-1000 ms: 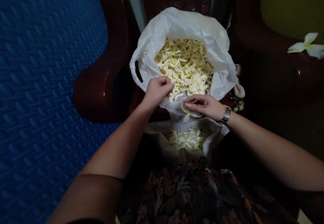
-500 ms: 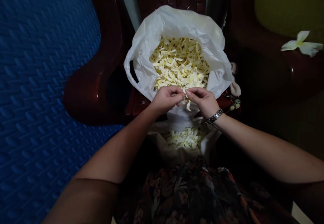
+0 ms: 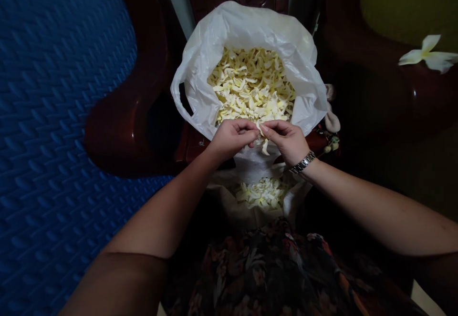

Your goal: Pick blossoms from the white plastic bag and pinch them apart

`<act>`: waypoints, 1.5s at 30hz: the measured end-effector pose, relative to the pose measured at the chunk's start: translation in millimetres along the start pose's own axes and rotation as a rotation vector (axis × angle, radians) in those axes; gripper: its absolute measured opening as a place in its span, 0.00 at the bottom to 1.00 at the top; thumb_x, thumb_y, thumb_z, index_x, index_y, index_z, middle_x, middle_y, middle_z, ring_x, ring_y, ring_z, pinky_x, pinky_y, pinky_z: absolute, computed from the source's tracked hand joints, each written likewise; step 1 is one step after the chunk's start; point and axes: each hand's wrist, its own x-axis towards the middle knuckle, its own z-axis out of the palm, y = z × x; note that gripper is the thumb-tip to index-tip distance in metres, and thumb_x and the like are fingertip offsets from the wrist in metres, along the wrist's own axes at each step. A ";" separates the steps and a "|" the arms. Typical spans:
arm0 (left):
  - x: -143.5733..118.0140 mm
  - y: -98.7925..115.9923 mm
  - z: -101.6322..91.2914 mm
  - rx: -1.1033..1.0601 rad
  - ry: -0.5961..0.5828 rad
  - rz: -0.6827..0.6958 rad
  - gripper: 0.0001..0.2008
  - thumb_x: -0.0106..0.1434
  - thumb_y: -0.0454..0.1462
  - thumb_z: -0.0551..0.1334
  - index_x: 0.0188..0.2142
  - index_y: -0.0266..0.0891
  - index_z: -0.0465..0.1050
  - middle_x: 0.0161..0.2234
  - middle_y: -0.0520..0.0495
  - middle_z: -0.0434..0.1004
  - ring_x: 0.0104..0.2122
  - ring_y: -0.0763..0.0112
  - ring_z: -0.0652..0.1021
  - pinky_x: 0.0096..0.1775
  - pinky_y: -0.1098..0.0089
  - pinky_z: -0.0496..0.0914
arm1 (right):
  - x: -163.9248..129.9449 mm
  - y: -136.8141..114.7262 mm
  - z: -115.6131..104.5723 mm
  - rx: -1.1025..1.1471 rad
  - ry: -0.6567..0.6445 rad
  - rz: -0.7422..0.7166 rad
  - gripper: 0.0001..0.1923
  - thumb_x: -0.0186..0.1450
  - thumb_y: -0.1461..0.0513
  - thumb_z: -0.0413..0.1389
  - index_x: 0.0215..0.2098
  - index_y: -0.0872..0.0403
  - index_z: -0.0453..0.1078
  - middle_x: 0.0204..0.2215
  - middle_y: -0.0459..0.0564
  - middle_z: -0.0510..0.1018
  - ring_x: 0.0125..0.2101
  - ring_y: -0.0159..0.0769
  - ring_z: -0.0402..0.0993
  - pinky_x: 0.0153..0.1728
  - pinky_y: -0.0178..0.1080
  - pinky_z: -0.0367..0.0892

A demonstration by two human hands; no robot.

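A white plastic bag (image 3: 214,44) stands open on a dark red chair, filled with pale yellow flower petals (image 3: 250,87). My left hand (image 3: 231,138) and my right hand (image 3: 286,140) meet just below the bag's near rim, fingertips together, both pinching one white flower (image 3: 265,145) between them. A petal of it hangs down under my fingers. A metal watch sits on my right wrist. Closer to me lies a second, smaller heap of petals (image 3: 263,193) on a pale cloth or bag in my lap.
The dark red plastic chair (image 3: 121,130) has curved armrests on both sides of the bag. A whole white flower (image 3: 427,57) lies on the right armrest. A blue textured mat (image 3: 53,139) covers the left. My floral-patterned clothing fills the bottom.
My hands were apart, the left at the bag's petals and the right holding a flower. They have come together on that flower. The view shifted slightly.
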 end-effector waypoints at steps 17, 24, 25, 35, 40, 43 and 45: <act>0.5 -2.9 -1.2 -0.001 -0.003 0.011 0.02 0.53 0.31 0.64 0.26 0.35 0.75 0.18 0.53 0.73 0.19 0.80 0.71 0.26 0.77 0.65 | -0.8 -2.0 0.6 -0.072 -0.012 -0.049 0.23 0.54 0.43 0.68 0.34 0.52 0.80 0.34 0.50 0.84 0.36 0.38 0.78 0.43 0.44 0.73; 1.0 -4.1 -1.7 0.023 0.001 0.006 0.02 0.54 0.33 0.64 0.26 0.36 0.75 0.18 0.53 0.73 0.19 0.79 0.72 0.26 0.76 0.66 | -2.6 -3.7 1.1 -0.110 -0.004 -0.112 0.21 0.57 0.43 0.67 0.34 0.51 0.80 0.33 0.50 0.84 0.36 0.38 0.78 0.42 0.44 0.74; 1.1 -4.4 -2.0 0.033 0.002 0.004 0.02 0.54 0.33 0.64 0.26 0.36 0.75 0.18 0.52 0.73 0.19 0.78 0.72 0.27 0.75 0.66 | -2.8 -3.9 1.3 -0.118 -0.005 -0.116 0.21 0.57 0.43 0.67 0.34 0.51 0.80 0.33 0.50 0.84 0.36 0.38 0.78 0.42 0.44 0.74; 0.4 -3.4 -2.3 0.030 -0.006 0.004 0.03 0.53 0.32 0.63 0.25 0.36 0.75 0.17 0.53 0.73 0.19 0.78 0.72 0.26 0.75 0.66 | -3.0 -2.4 2.4 -0.104 -0.002 -0.121 0.22 0.56 0.43 0.67 0.34 0.52 0.79 0.34 0.50 0.85 0.37 0.39 0.79 0.44 0.44 0.73; 0.3 -2.2 -1.0 0.032 0.008 -0.014 0.03 0.53 0.31 0.62 0.24 0.36 0.75 0.17 0.53 0.73 0.19 0.78 0.72 0.26 0.76 0.66 | -2.8 -2.5 2.8 -0.120 0.004 -0.111 0.23 0.56 0.41 0.66 0.34 0.52 0.79 0.34 0.50 0.84 0.36 0.39 0.79 0.42 0.44 0.74; 0.9 -2.5 -0.9 0.032 0.016 -0.017 0.03 0.52 0.30 0.62 0.24 0.36 0.75 0.16 0.53 0.72 0.18 0.78 0.72 0.25 0.76 0.65 | -3.7 -3.6 3.2 -0.129 0.001 -0.127 0.24 0.56 0.41 0.66 0.33 0.52 0.79 0.33 0.50 0.84 0.36 0.39 0.79 0.43 0.44 0.74; 1.5 -3.0 -1.1 0.024 0.023 -0.011 0.04 0.52 0.30 0.62 0.23 0.36 0.75 0.16 0.54 0.72 0.18 0.79 0.71 0.25 0.76 0.65 | -4.6 -4.5 3.7 -0.127 -0.014 -0.131 0.23 0.57 0.41 0.65 0.34 0.51 0.79 0.34 0.50 0.84 0.37 0.39 0.79 0.44 0.44 0.73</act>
